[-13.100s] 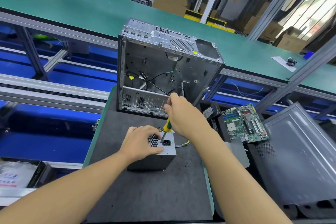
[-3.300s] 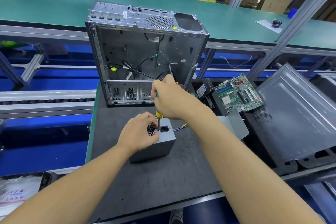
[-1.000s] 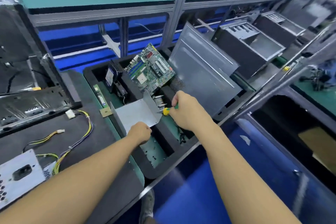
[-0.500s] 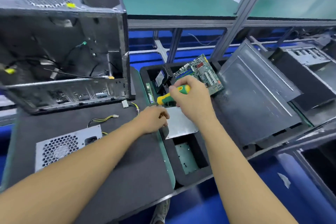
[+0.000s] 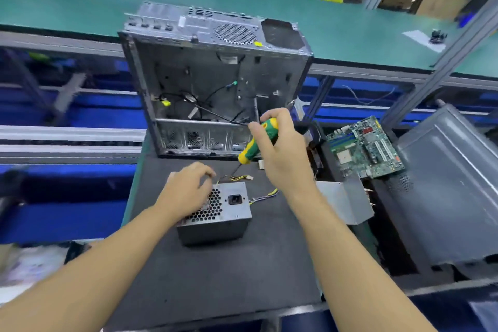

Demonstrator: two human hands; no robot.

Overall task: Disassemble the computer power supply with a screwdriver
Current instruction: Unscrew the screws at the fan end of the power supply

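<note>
My left hand (image 5: pixel 188 191) rests open atop power supply (image 5: pixel 215 213); right hand (image 5: pixel 280 153) grips screwdriver (image 5: pixel 256 145). I'd brace box, seat tip squarely.

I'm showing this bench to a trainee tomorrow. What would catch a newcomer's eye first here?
Likely the green-and-yellow screwdriver, gripped in the right hand at the centre, tip angled down toward the power supply that the left hand steadies on the dark mat. Behind them stands the gutted computer case with loose cables inside. To the right, a green motherboard lies in a tray.
</note>
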